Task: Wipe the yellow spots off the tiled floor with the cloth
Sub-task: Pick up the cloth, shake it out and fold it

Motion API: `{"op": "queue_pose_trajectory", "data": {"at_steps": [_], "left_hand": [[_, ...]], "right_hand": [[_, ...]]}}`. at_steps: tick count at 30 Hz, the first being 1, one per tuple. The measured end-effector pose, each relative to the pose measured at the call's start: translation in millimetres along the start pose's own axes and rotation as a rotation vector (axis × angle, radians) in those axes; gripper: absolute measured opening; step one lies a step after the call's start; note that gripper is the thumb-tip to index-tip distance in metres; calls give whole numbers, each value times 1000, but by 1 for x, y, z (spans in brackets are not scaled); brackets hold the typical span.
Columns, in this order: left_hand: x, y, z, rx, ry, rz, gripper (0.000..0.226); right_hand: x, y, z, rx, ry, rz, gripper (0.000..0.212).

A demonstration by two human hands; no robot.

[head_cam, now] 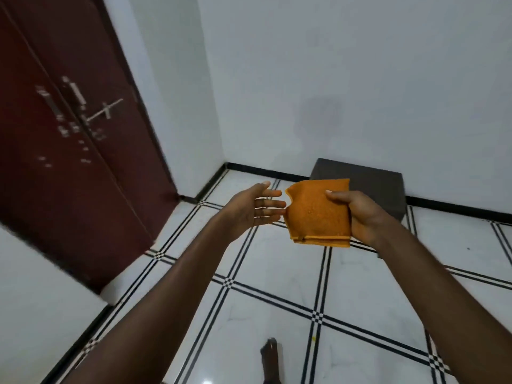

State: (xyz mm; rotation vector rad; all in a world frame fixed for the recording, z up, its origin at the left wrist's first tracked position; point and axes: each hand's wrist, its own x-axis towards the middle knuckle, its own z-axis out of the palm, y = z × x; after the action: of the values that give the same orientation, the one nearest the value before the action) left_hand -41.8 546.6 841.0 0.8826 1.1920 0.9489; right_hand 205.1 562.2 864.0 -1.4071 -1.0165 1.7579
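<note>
- The folded orange cloth (318, 214) is up at chest height, well clear of the tiled floor (277, 300), pinched along its right edge by the right hand (365, 212), thumb on top.
- The left hand (255, 206) is spread flat and empty, fingertips just beside the cloth's left edge.
- Wiping hasn't begun, I'd say; this looks like readying or refolding the cloth.
- One small yellow spot (313, 338) lies far below the hands, near a bare foot (270, 356).
- Next means crouching and pressing the cloth onto that spot.
- Plenty of open floor there; the dark box (360, 187) beyond the right hand, the red door (69, 148) and walls stand well apart.
</note>
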Motion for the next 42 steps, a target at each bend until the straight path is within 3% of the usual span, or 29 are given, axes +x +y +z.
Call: {"op": "queue_pose_trajectory", "data": {"at_steps": [14,23,29,37,42], "left_hand": [[403,35,93,27,-216,-247,53],[620,2,128,67,-162,-424,58],[763,-26,141,83,-22,-532,58],[935,-81,136,117,72,-566,55],[1014,-156,120,150,111,-577,51]], "right_hand": [[292,-64,-202,184,287,176,65],[484,-83,-296,198,341,315,61],[642,-92,-348,192,348,441,66],[823,-62,-406,139,258,475,67],[910,24,-440,-107,306,490,66]]}}
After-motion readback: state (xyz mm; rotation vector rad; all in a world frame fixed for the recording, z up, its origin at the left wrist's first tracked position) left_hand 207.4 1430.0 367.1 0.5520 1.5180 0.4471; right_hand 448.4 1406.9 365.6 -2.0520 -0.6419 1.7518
